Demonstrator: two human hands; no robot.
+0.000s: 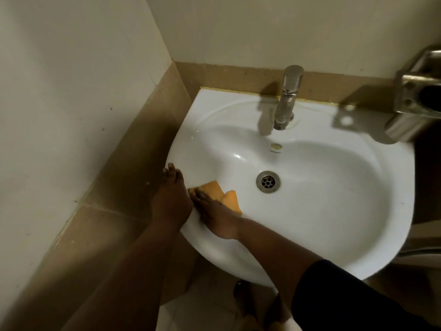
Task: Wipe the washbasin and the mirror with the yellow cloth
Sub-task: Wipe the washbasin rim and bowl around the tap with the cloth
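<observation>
A white washbasin is mounted against a tiled wall corner. The yellow cloth lies on the bowl's inner left slope, close to the rim. My right hand presses flat on the cloth with straight fingers, its arm crossing the front rim. My left hand rests on the basin's left rim, fingers extended along the edge. No mirror is in view.
A chrome tap stands at the back middle of the basin, above the metal drain. A steel fixture juts from the wall at the right. Brown tiled walls close in on the left and back. My feet show on the floor below.
</observation>
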